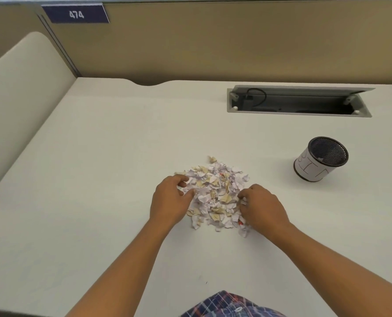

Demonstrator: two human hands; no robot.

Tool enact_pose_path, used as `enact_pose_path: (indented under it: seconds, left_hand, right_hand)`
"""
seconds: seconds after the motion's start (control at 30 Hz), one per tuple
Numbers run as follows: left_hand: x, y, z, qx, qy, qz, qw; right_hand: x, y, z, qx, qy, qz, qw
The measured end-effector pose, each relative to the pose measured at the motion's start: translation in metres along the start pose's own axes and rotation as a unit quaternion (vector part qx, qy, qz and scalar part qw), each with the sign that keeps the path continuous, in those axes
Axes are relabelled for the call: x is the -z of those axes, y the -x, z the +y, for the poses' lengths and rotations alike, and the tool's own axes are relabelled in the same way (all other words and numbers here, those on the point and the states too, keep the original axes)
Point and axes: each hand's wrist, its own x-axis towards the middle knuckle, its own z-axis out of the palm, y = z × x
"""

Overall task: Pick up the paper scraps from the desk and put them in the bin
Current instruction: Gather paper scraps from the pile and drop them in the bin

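The worktop (99, 179) carries a heap of paper scraps (215, 193), the bin (320, 162) upright well to its right. The right hand (261, 207) curls its grip round scraps at the heap's edge; the left hand (169, 200) touches the opposite edge, grip impossible to tell

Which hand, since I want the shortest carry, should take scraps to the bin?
Probably right. The right hand grips paper scraps at the pile's right edge, and the bin stands on that side of the desk. The left hand is at the pile's far edge from it.

bright even light, soft shadows, curved edges
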Motion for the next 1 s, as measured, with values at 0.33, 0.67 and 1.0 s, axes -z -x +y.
enact_pose_path:
  seconds: [0.33,0.67,1.0]
  left_hand:
    - [0.003,-0.02,-0.008,0.005,-0.082,-0.006,0.997]
    - [-0.001,-0.052,-0.005,-0.008,-0.194,-0.112,0.974]
    - [-0.006,-0.042,-0.004,-0.017,-0.181,-0.079,0.98]
  right_hand:
    - [0.007,0.008,0.003,-0.005,-0.064,0.055,0.996]
    - [0.022,0.018,0.003,-0.01,-0.175,0.092,0.98]
    - [0.028,0.019,0.006,-0.004,-0.192,0.096,0.977]
